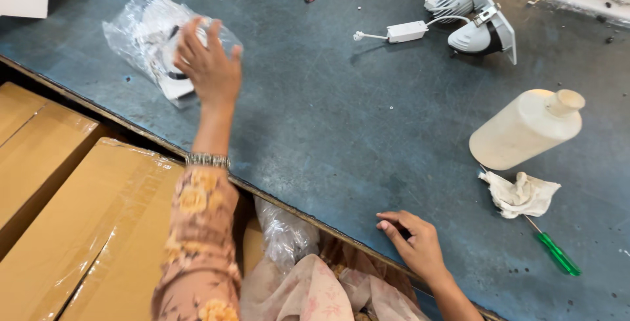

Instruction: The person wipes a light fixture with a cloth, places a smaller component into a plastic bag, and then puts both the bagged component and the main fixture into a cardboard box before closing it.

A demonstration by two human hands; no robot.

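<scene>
Crinkled clear plastic bag with a white fitting inside [154, 42] lies far out on our dark blue-grey worktable [315, 131]; our left hand [209, 65] closes on it, while our right hand [415, 242], fingers loosely spread and empty, braces at the near edge for balance

Bright, even light; soft shadows; left hand [209, 65] slightly blurred.

Clear crinkly plastic bag [154, 39] with white part inside, far left on blue-grey table [315, 131], under left hand [210, 65]. Taped brown cartons [72, 209] below table's near edge. Second clear bag [285, 232] just under that edge.
</scene>
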